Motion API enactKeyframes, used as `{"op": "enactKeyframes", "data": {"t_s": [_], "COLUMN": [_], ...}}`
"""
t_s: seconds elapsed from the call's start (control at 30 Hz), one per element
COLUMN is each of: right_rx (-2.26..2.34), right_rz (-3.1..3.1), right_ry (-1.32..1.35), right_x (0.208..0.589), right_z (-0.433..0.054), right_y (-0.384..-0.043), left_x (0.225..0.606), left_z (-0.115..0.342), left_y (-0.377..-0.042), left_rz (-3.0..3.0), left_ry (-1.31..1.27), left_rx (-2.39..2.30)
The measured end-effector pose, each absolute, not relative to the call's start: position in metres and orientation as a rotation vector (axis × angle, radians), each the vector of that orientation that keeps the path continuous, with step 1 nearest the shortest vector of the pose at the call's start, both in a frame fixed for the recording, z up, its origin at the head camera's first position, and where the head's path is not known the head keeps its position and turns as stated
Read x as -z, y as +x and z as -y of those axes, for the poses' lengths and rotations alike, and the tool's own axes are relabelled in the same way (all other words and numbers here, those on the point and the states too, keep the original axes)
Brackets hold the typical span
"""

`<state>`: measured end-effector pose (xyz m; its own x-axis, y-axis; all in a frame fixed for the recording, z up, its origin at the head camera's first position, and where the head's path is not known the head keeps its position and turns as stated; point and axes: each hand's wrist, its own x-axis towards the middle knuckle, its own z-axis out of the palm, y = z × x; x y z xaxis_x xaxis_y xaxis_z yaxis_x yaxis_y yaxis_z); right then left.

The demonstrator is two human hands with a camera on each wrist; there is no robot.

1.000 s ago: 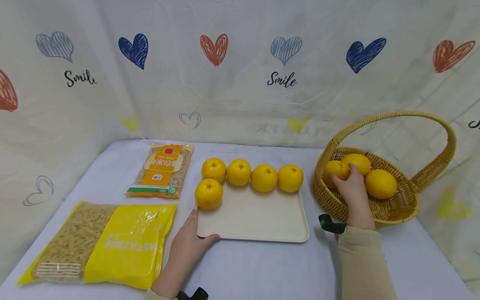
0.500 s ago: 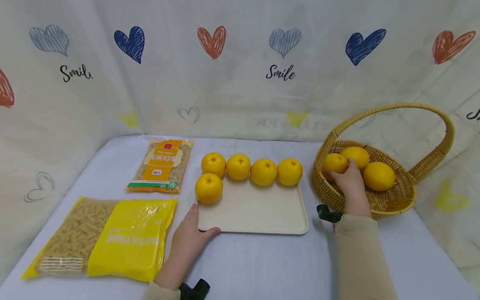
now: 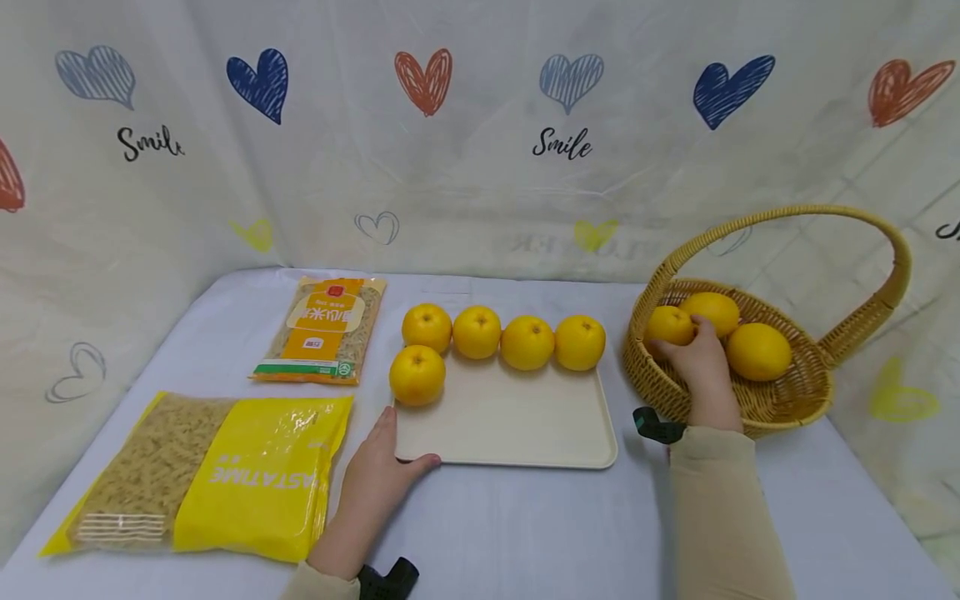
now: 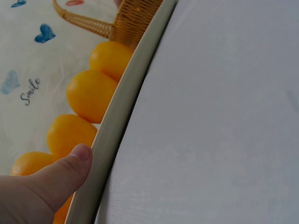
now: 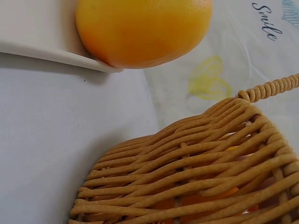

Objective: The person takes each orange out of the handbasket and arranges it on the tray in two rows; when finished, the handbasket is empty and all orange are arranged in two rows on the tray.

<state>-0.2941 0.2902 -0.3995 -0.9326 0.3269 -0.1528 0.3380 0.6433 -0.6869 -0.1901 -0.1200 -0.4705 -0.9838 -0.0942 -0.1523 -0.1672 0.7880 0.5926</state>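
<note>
My right hand (image 3: 701, 367) reaches into the wicker basket (image 3: 787, 408) on the right. Its thumb and fingers grip an orange (image 3: 670, 325) at the basket's left side. Two more oranges lie in there, one behind (image 3: 710, 313) and one to the right (image 3: 759, 352) of the hand. My left hand (image 3: 378, 479) rests at the near left corner of the cream tray (image 3: 517, 425), fingers along its left side and thumb at the front edge. Several oranges line the tray's back edge, and another orange (image 3: 417, 376) sits in front of the leftmost one. The basket wall hides my right hand in the right wrist view.
A yellow pasta bag (image 3: 247, 483) lies at the front left, close to my left forearm. Behind it is a smaller grain bag (image 3: 318, 333) with an orange label. The basket's tall handle (image 3: 825, 212) arches above its rim. A curtain printed with hearts hangs behind the table.
The head view has shifted slightly, so everything sits a little higher in the frame. My right hand stays at the orange in the basket, and the left hand stays at the tray corner.
</note>
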Motion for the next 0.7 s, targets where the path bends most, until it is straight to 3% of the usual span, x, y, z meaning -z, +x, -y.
{"op": "enactKeyframes", "data": {"t_s": [0.37,0.7], "right_rx": [1.101,1.355], "right_rz": [-2.883,-2.925], "right_ry": [0.469,0.579], "right_x": [0.401,0.391], "right_z": [-0.29,-0.289], "right_y": [-0.295,-0.282], "left_x": [0.468,0.472], "left_z": [0.122,0.12], "left_y": [-0.19,-0.189], "left_rz": [-2.866,-2.872], "left_ry": [-0.208,-0.21], "left_rx": [-0.961,-0.971]}}
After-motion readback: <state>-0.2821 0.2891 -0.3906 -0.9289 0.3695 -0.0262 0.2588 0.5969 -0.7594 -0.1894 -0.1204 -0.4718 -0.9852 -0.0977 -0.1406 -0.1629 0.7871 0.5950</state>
